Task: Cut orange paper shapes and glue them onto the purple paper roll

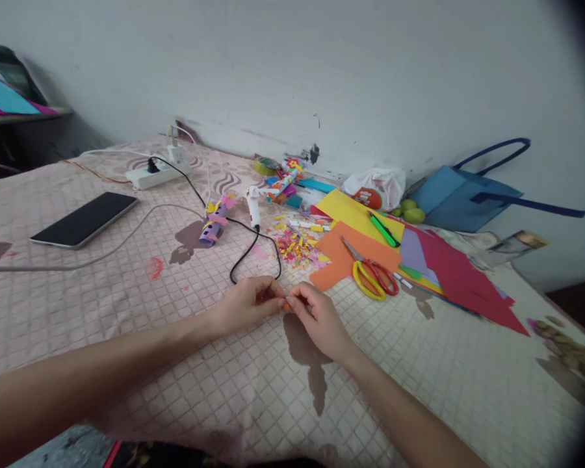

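My left hand (251, 303) and my right hand (318, 318) meet fingertip to fingertip over the front of the table. Between them they pinch a small orange piece (287, 303), mostly covered by the fingers; it looks like paper. Beyond the hands stands a white hot glue gun (253, 207) with a black cord. Left of it lies a purple paper roll (213, 224) decorated with yellow and pink bits. Scissors (374, 274) with yellow and red handles rest on orange paper (351, 250), right of my hands. A heap of colourful paper scraps (299, 249) lies behind.
A tablet (85, 220) and a white power strip (156, 174) with cables occupy the left. To the right are a green cutter (384, 230), yellow paper (344, 207), red paper (468, 279) and a blue bag (463, 198). Against the wall sits a white plastic bag (377, 185).
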{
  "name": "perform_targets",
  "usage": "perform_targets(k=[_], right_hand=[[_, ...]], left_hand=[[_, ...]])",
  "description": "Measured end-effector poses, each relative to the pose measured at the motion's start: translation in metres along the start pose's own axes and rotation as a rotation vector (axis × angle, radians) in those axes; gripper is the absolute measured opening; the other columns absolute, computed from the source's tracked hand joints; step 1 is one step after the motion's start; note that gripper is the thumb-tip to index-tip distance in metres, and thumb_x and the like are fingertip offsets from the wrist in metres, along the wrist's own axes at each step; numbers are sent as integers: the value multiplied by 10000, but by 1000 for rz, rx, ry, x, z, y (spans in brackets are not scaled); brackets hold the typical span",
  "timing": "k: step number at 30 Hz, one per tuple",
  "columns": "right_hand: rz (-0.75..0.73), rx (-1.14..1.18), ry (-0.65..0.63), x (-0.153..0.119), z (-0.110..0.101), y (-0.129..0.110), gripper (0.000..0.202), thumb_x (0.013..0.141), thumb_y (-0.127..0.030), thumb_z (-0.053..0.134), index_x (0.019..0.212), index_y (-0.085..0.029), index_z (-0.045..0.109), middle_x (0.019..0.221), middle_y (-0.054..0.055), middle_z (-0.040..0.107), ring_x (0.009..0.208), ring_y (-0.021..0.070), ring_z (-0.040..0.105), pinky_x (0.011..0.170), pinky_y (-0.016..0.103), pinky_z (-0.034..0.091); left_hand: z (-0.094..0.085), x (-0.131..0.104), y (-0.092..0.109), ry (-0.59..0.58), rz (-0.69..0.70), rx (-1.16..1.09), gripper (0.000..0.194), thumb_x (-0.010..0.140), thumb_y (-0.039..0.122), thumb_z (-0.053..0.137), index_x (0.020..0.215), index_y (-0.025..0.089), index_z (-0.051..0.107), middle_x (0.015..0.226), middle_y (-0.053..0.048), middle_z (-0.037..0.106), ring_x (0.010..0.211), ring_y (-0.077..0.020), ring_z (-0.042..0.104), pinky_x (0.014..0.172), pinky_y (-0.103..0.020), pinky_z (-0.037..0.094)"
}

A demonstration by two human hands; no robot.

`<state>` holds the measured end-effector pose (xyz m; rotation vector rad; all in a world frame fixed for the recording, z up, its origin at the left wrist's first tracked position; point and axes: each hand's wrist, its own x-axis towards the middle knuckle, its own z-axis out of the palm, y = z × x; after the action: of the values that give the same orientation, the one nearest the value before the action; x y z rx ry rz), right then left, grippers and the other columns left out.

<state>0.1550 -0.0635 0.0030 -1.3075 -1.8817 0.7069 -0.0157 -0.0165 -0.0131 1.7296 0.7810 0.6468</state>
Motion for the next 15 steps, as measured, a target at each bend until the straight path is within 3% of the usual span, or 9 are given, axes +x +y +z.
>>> perform_targets(k=[4, 9, 15], right_hand=[[40, 44, -32, 0, 2, 3, 182, 870, -240, 443, 717, -189, 529, 682, -6, 526, 662, 131, 486, 611, 244, 378], [144, 182, -47, 0, 3, 8, 267, 885, -344, 410, 723, -182, 548, 650, -6, 518, 620, 123, 485, 576, 236, 382], [197, 247, -85, 1, 3, 9, 175, 837, -300, 491, 716, -183, 535, 623, -28, 486, 590, 110, 450, 548, 222, 355]], left_hand=[[-2, -1, 4, -23, 7, 63, 173, 791, 316, 512, 792, 153, 571, 710, -7, 596, 631, -104, 521, 551, -205, 392], [-5, 1, 4, -34, 1, -15, 149, 799, 286, 507, 763, 149, 555, 672, 10, 565, 614, -91, 504, 556, -201, 384], [-6, 4, 3, -67, -78, -126, 201, 799, 325, 514, 731, 139, 543, 630, 14, 548, 591, -89, 510, 559, -208, 401]])
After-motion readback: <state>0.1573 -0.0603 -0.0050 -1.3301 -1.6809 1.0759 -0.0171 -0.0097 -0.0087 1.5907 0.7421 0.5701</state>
